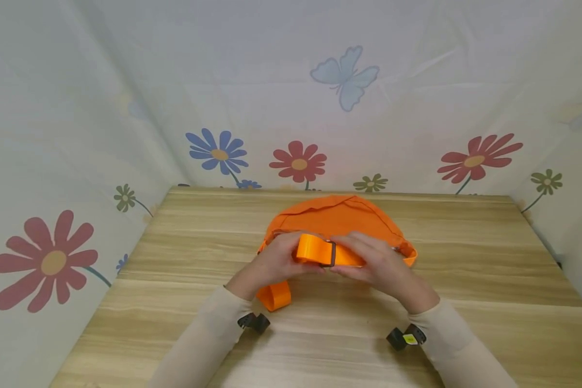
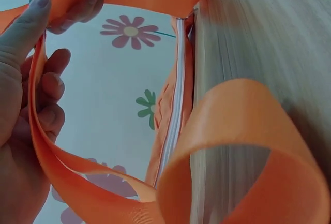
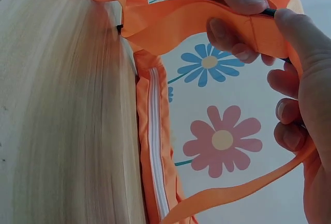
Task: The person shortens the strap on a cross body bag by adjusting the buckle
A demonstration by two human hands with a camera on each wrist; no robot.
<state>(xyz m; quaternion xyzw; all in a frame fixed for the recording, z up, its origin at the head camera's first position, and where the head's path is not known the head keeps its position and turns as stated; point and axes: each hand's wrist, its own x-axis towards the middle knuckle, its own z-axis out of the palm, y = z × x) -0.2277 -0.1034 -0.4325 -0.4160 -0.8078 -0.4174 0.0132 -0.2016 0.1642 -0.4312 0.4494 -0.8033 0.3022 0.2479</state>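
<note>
An orange fabric bag lies on the wooden table, its white zipper showing in both wrist views. Just in front of the bag, both hands hold its orange strap raised off the table. My left hand pinches the strap on the left of a dark slider buckle, where the webbing bulges in a loop. On the buckle's other side, my right hand grips the strap between thumb and fingers. Another strap loop hangs loose near the left wrist.
The wooden table reaches back to a pale curtain printed with flowers and a butterfly. Small black devices sit at both wrists, over light sleeves.
</note>
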